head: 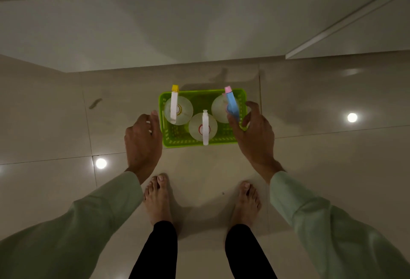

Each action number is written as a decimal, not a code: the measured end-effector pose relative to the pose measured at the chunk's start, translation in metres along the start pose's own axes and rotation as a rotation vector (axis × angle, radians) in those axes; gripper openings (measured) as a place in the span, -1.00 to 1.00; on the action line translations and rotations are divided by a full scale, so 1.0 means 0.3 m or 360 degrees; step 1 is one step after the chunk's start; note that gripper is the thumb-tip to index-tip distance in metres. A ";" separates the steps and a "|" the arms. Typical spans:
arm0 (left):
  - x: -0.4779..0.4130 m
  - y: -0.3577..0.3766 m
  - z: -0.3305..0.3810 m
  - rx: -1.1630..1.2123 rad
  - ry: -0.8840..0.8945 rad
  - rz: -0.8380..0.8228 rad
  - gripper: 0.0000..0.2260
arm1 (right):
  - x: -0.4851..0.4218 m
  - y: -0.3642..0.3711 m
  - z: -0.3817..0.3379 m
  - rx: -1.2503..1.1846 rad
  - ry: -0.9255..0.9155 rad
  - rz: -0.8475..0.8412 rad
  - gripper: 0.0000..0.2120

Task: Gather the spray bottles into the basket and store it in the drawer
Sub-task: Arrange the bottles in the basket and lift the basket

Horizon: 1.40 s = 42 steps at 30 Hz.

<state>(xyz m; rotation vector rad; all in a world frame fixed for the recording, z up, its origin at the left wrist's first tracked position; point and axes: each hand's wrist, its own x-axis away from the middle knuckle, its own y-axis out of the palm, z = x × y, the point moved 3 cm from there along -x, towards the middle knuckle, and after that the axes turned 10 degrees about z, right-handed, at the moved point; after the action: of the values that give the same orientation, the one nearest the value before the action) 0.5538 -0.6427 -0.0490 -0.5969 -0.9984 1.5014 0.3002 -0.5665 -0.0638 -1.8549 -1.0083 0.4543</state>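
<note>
The green basket (200,142) stands on the floor (66,123) with three spray bottles (202,127) upright inside. Left hand (143,139) and right hand (255,134) flank its short sides, each grip apart and empty. Seat both grips under the rim evenly, then lift level so no bottle tips.

One head camera looks steeply down (wide-angle) at the floor (310,168).
</note>
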 end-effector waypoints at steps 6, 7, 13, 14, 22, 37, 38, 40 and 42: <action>-0.030 -0.002 0.082 0.0026 0.0109 0.0035 -0.60 | -0.056 0.044 -0.097 0.0219 -0.0201 -0.0083 -0.71; -0.034 -0.002 0.095 0.0029 0.0126 0.0045 -0.60 | -0.057 0.046 -0.108 0.0229 -0.0206 -0.0067 -0.72; -0.037 0.018 0.125 0.0054 0.0153 0.0043 -0.58 | -0.052 0.059 -0.140 0.0193 -0.0115 -0.0073 -0.70; -0.034 0.022 0.126 0.0059 0.0156 0.0038 -0.57 | -0.050 0.058 -0.139 0.0180 -0.0099 -0.0054 -0.71; -0.019 0.012 0.115 0.0050 0.0189 0.0039 -0.59 | -0.033 0.051 -0.104 0.0094 -0.0045 -0.0103 -0.61; -0.005 0.073 -0.056 -0.0050 -0.0276 -0.0290 -0.51 | 0.022 0.079 0.172 -0.0332 0.0632 -0.0228 -0.36; -0.004 0.095 -0.066 -0.0088 -0.0293 -0.0376 -0.45 | 0.018 0.103 0.186 -0.0328 0.0664 -0.0331 -0.35; -0.012 0.147 -0.079 -0.0103 -0.0338 -0.0540 -0.38 | 0.013 0.152 0.195 -0.0371 0.0630 -0.0483 -0.38; -0.029 0.196 -0.083 -0.0093 -0.0384 -0.0627 -0.42 | 0.007 0.195 0.194 -0.0400 0.0565 -0.0535 -0.49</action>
<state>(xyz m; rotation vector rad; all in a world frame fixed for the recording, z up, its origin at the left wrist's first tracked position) 0.5449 -0.6423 -0.1128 -0.2409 -1.2667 1.2125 0.2887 -0.5448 -0.1427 -1.8482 -1.1364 -0.2054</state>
